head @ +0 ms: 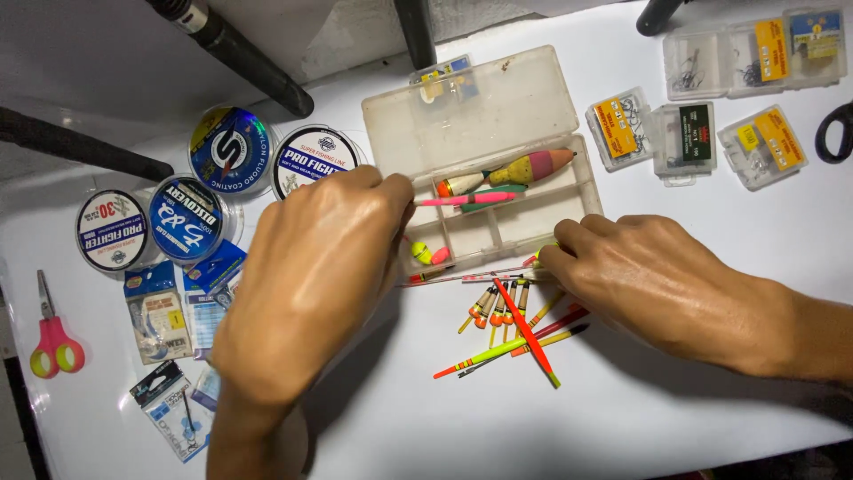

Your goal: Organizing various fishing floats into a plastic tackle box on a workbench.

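The left hand (pixel 311 276) pinches a slim pink stick float (pixel 462 199) over the open clear plastic compartment box (pixel 498 169). The right hand (pixel 649 280), fingers curled, touches loose bright floats (pixel 515 324) on the white table (pixel 622 418). Round blue-and-white labelled line spools (pixel 187 218) sit left; small clear hook boxes with orange labels (pixel 764 147) sit right.

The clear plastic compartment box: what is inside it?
Inside the clear plastic compartment box: a large multicoloured float, a pink stick float, a small yellow float. The left hand hides its left end.

White worktop (pixel 462 427), smooth, slightly glossy, fills most of the view; light is bright and even from above, soft shadows fall toward the near edge; pale grey wall (pixel 107 53) behind the far left edge, rough plaster patch near top centre; dark rods (pixel 258 62) lean across that wall; dark floor strip (pixel 22 427) at the lower left corner.
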